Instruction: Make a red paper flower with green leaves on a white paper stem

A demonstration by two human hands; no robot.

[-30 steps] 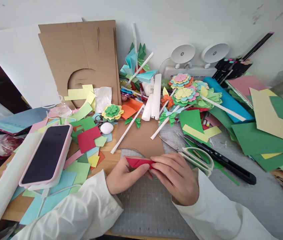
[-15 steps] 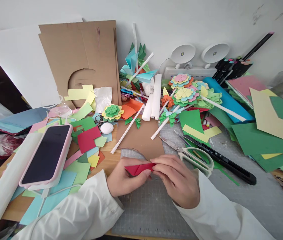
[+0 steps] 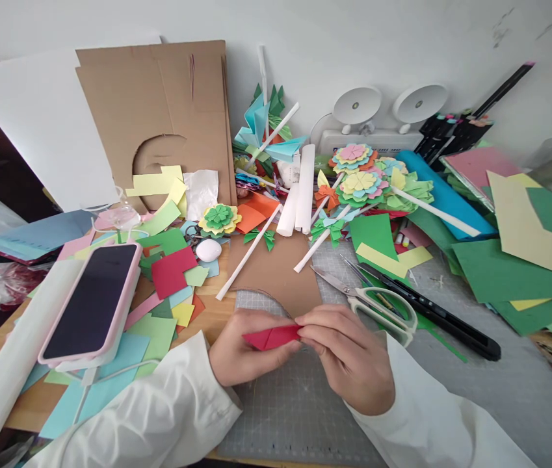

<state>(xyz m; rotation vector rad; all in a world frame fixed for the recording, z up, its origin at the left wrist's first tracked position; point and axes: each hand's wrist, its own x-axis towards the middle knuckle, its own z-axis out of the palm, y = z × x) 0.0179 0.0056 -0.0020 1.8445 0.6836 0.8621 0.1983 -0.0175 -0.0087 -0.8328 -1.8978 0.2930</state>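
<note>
Between my hands is a small folded piece of red paper [image 3: 272,337], with a crease across its visible face. My left hand [image 3: 246,354] holds it from the left, fingers behind and thumb along its lower edge. At its right end, my right hand [image 3: 346,354] pinches the paper between thumb and fingers. Both hands are above the grey cutting mat [image 3: 300,416]. Scissors [image 3: 383,305] with pale handles lie just beyond my right hand, beside a black pen-like tool [image 3: 432,312]. A sheet of brown cardboard [image 3: 276,266] lies in front of my hands.
A phone [image 3: 93,302] in a pink case rests at left among coloured paper scraps [image 3: 173,273]. Layered paper flowers [image 3: 358,182] and white paper sticks [image 3: 249,253] are piled at the back. Cardboard sheets [image 3: 158,97] lean on the wall. Green paper [image 3: 514,273] is stacked at right.
My left thumb has slid lower along the red paper, and more of its face shows. The right hand has shifted slightly right and down, still pinching the end.
</note>
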